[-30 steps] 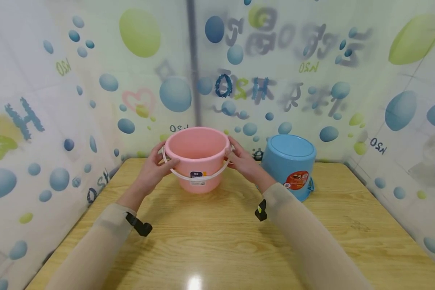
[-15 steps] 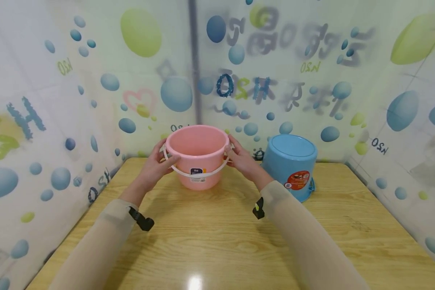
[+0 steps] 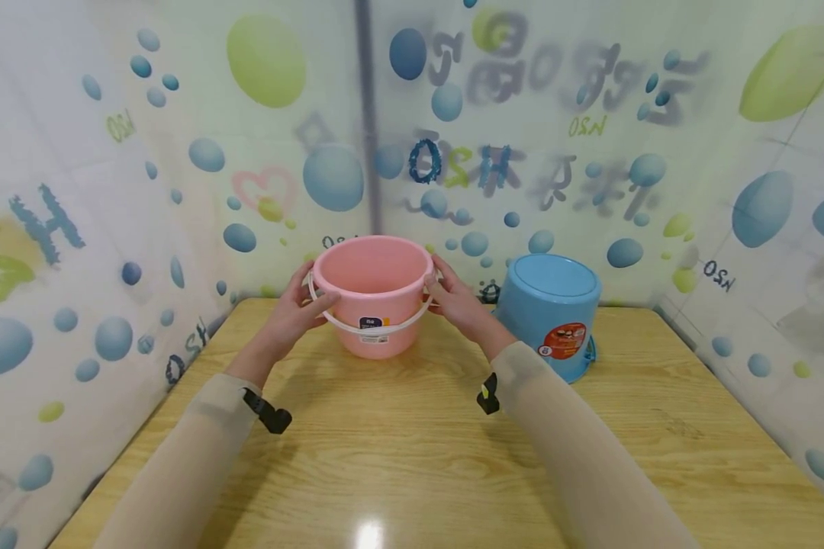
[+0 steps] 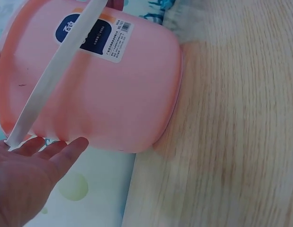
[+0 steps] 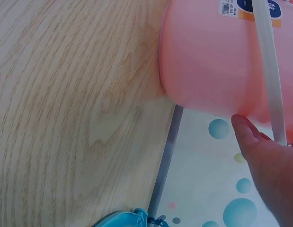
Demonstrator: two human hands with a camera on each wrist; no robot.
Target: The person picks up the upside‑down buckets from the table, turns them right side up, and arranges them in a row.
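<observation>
Pink bucket (image 3: 384,324) sat upright, gripped from both sides.
From my remote post I saw the left hand (image 3: 290,314) and right hand (image 3: 461,306) clasping it near the rim, toward the back of the wooden table (image 3: 384,450); an upturned blue bucket (image 3: 548,309) stood to the right.

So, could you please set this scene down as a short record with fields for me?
held item: pink bucket, mouth up
left hand: grips its left side near the rim
right hand: grips its right side near the rim
handle: white bail handle, slung across the front, partly over the label
second item: blue bucket, upside down, to the right of the pink one, not held
marking: red oval sticker on the blue bucket
surface: wood-grain table
background: bubble-print backdrop
</observation>
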